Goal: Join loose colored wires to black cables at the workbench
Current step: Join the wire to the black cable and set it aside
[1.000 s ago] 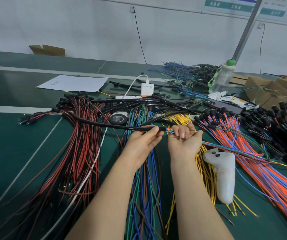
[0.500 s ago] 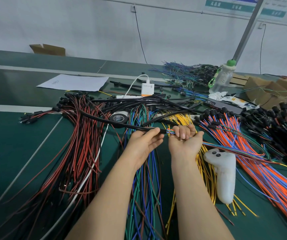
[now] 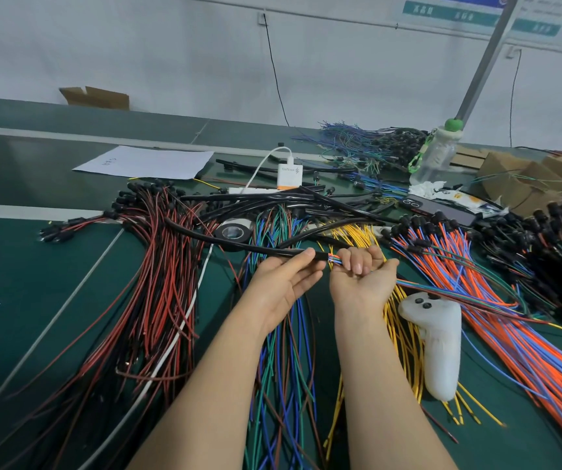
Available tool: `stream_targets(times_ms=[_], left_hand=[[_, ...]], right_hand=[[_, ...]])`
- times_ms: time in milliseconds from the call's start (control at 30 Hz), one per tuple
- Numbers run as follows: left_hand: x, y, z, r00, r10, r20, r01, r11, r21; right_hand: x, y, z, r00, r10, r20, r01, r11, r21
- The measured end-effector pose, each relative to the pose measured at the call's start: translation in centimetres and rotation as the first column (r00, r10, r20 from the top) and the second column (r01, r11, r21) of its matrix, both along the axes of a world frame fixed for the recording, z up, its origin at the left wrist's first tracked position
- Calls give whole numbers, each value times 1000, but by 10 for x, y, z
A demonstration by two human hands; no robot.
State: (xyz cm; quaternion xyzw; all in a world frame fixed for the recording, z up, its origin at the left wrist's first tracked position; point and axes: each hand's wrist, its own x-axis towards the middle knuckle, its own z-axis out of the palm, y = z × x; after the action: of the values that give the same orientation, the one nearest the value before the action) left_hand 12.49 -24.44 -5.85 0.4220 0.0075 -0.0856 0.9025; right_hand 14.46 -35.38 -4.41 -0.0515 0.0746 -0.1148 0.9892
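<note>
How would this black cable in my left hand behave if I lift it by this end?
Probably floppy but springy: the black cable sags in a loose curve from the left hand. It may snag, since its far part lies across the red wires. Its glossy jacket could slip in a light pinch.

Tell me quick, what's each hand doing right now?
Left hand: pinches the black cable near its end.
Right hand: fist gripping the colored wires.
</note>
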Motion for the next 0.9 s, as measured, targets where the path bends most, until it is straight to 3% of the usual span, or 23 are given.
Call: stream_targets(times_ms=[900], left_hand=[[1,-5,-4,998,42,52,-46,996,82]], right_hand=[[1,-2,1,1000,-13,-2,13,998,-68]])
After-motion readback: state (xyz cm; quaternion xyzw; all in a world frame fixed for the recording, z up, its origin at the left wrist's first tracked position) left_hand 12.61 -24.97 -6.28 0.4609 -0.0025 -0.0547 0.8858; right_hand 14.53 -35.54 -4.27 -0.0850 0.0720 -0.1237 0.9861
